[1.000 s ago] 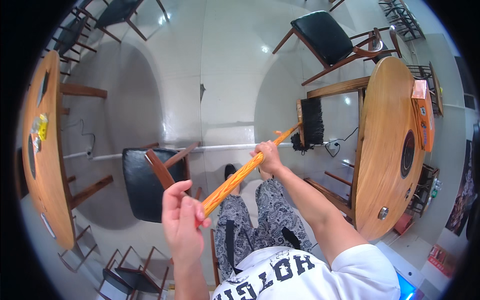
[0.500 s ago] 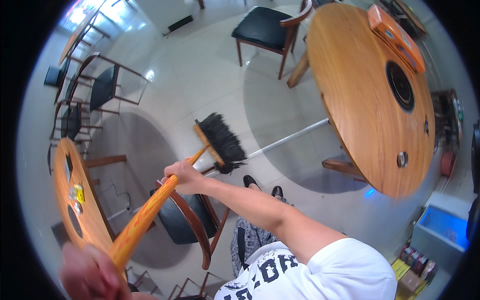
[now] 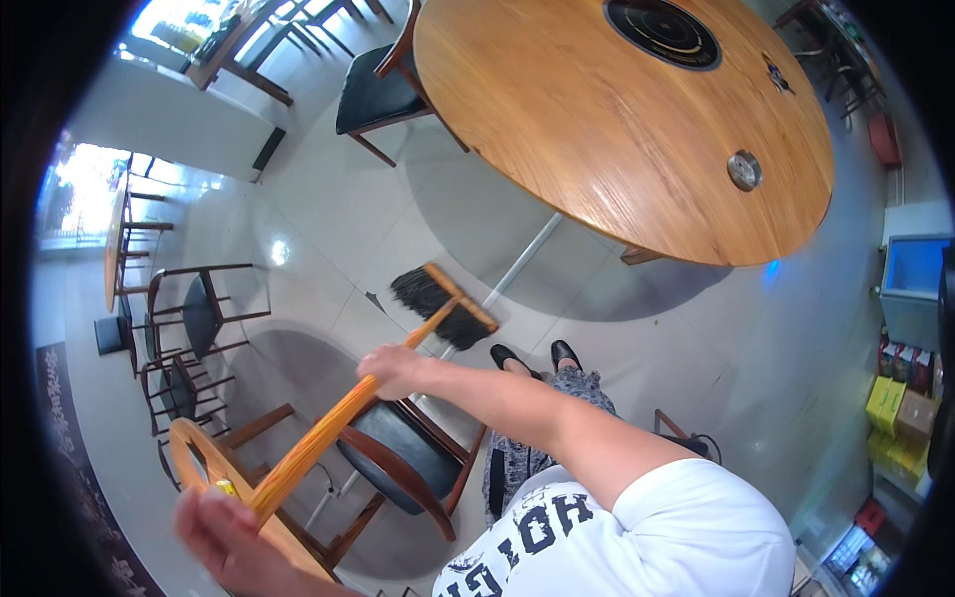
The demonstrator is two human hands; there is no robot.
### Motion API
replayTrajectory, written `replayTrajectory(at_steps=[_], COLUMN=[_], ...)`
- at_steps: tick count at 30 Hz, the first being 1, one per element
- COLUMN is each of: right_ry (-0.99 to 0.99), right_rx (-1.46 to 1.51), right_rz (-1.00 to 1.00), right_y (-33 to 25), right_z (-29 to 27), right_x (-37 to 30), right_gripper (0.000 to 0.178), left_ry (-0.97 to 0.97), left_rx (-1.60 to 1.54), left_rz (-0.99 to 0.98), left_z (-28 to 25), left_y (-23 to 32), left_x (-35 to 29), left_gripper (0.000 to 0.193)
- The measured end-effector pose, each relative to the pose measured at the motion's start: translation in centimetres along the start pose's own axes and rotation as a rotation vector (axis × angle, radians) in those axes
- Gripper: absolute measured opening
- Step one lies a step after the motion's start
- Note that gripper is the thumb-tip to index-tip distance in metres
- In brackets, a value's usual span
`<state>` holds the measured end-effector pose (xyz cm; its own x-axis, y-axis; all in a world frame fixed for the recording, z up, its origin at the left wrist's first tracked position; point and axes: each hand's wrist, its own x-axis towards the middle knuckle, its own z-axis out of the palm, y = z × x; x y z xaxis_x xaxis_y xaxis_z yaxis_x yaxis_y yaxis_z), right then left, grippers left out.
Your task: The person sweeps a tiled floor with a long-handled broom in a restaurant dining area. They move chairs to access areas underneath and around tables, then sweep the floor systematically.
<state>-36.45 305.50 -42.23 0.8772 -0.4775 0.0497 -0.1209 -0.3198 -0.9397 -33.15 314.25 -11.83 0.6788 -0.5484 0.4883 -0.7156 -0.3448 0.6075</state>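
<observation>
A broom with a long orange wooden handle slants from the lower left up to its head. Its black bristles are at the floor, fixed under a narrow wooden block. My right hand is closed round the lower handle, the arm reaching across from the right. At the handle's upper end, my left hand grips it at the lower left; its fingers partly hide that end. A small dark piece lies on the floor left of the bristles.
A large round wooden table with an inset hob and a metal ashtray stands ahead to the right. A black-seated chair is below my right hand, beside another wooden table. A pale strip crosses the tiled floor. More chairs stand left.
The broom head has turned over: its bristles pointed right and now point left. My view has swung, bringing the large table nearer the middle. Both hands stay on the handle.
</observation>
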Motion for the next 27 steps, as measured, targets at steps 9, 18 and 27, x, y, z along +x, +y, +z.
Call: replayTrajectory(at_steps=[9,18,27], right_ry=[0.142,0.544,0.445], right_rx=[-0.046,-0.179,-0.374], right_rz=[0.367,0.548,1.131], right_y=[5.3,9.2,12.8], right_z=[-2.2,2.8,-0.1], right_x=[-11.5,-24.5,-48.5], right_gripper=[0.025,0.006,0.028], left_ry=[-0.289,-0.694,-1.210], left_rx=[-0.394,-0.572,-0.675], left_rz=[0.366,0.277,0.357], left_z=[4.3,8.4,16.4], left_y=[-3.9,-7.3,-5.0], left_x=[-4.3,-9.4,-28.5], left_gripper=[0.014,0.013,0.011])
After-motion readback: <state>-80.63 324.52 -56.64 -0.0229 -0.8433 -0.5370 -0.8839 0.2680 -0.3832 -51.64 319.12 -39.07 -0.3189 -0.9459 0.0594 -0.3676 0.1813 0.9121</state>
